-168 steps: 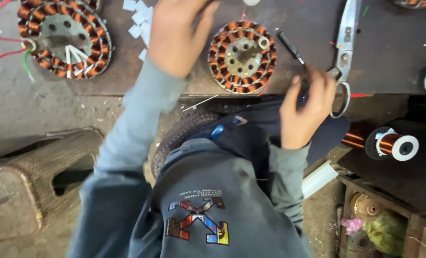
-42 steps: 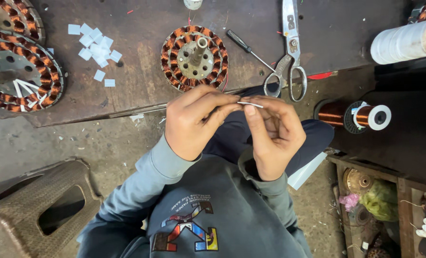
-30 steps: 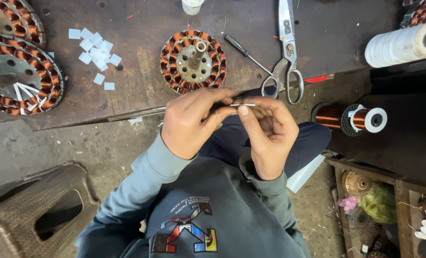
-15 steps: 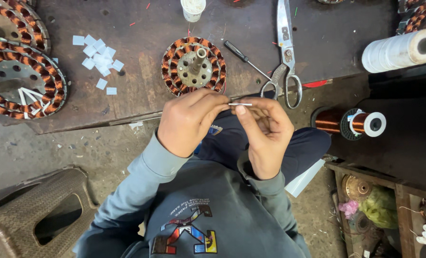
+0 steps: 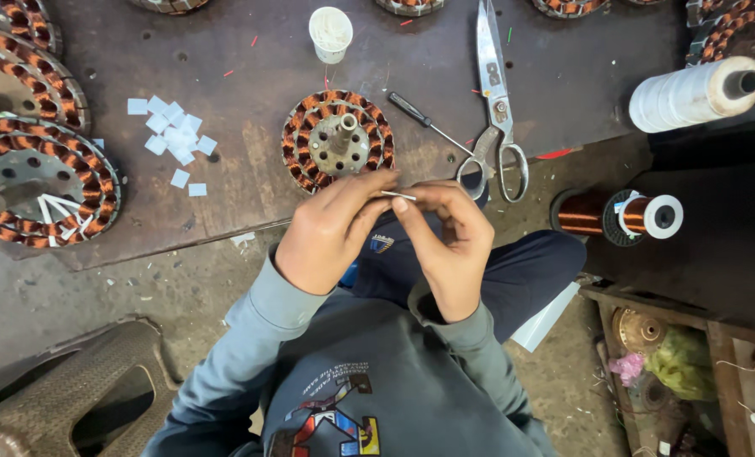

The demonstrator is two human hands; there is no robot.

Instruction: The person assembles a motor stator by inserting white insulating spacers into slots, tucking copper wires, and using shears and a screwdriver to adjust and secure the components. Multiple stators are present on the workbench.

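My left hand (image 5: 331, 233) and my right hand (image 5: 449, 241) meet above my lap, at the near edge of the dark workboard (image 5: 242, 85). Between their fingertips they pinch a thin pale sleeve (image 5: 398, 195), held level. Just beyond the hands lies a small copper-wound stator (image 5: 337, 142) with a grey hub and shaft. A black-handled screwdriver (image 5: 427, 122) and large steel scissors (image 5: 494, 110) lie to its right.
Larger wound stators (image 5: 39, 182) sit at the left, with white paper squares (image 5: 173, 140) scattered beside them. A white cup (image 5: 330, 34) stands at the back. A spool of white thread (image 5: 691, 91) and a copper wire spool (image 5: 619, 216) lie at the right. A stool (image 5: 73, 398) stands lower left.
Both hands came off the workboard and joined over my lap on the thin sleeve. In the last second they hold nearly still while the view shifts slightly.
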